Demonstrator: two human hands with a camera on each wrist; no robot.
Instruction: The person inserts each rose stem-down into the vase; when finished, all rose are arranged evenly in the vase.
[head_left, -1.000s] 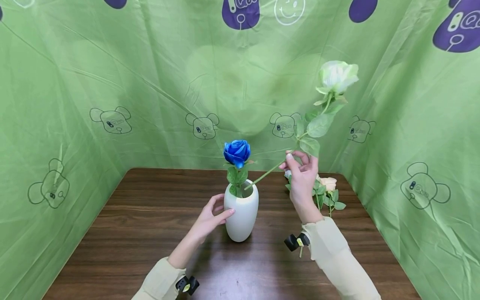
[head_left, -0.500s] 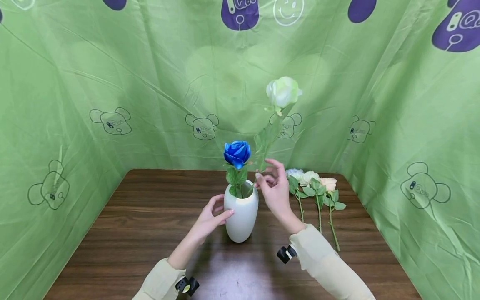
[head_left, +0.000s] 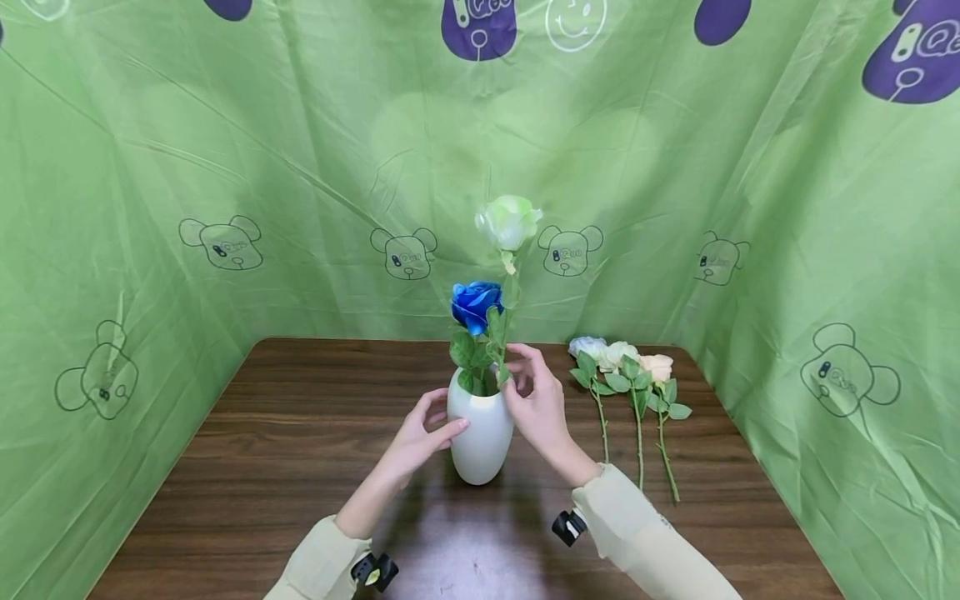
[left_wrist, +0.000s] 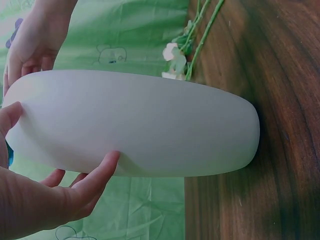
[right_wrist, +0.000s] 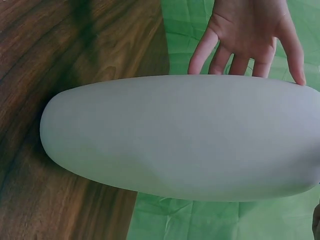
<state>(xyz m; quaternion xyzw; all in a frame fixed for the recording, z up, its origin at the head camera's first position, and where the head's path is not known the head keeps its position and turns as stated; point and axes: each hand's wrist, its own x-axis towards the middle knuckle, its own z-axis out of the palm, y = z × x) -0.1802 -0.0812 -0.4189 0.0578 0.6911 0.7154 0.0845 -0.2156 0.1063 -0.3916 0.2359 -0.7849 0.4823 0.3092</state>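
Below the centre of the frame, the left hand [head_left: 418, 435] curves its grip round the white vase [head_left: 482, 442], likely for steadiness; the right hand [head_left: 538, 407], nearly closed, seems to pinch the pale rose [head_left: 508, 222] low down, perhaps to hold it upright.

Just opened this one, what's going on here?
A person's left hand holds the side of a white vase standing upright on a wooden table. The right hand, at the rim, holds a white-green flower by its stem, whose lower end is hidden. A blue flower stands in the vase. To the right lie a pale blue flower, a white flower and a peach flower.
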